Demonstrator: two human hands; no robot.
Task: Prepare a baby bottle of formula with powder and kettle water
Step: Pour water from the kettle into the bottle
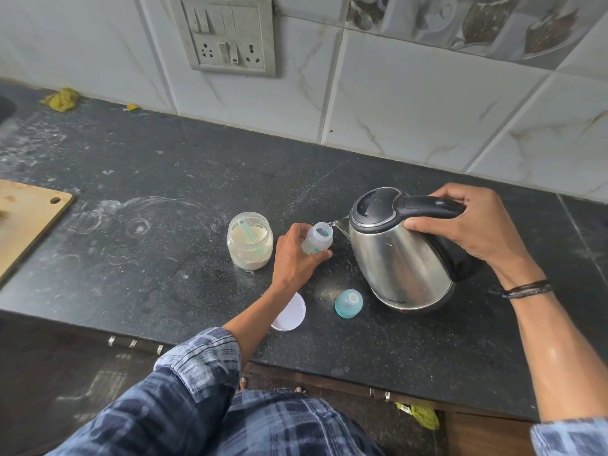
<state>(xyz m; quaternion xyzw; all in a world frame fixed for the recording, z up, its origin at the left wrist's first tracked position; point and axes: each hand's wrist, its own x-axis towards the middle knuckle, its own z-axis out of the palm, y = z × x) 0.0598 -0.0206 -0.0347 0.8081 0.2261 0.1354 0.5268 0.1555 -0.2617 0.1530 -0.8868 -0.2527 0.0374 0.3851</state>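
Note:
My left hand (294, 258) grips a small clear baby bottle (317, 240), open at the top and tilted toward the kettle. My right hand (470, 225) holds the black handle of a steel kettle (398, 255), tipped to the left so its spout meets the bottle's mouth; a thin stream of water runs in. An open jar of pale powder (250, 240) with a light green scoop inside stands left of the bottle. The bottle's teal teat cap (348, 303) and the jar's white lid (291, 312) lie near the counter's front edge.
All of this sits on a dark stone counter (164, 192) against a tiled wall with a switch and socket plate (230, 37). A wooden board (26, 218) lies at the left edge. A yellow-green rag (62, 99) rests at the back left.

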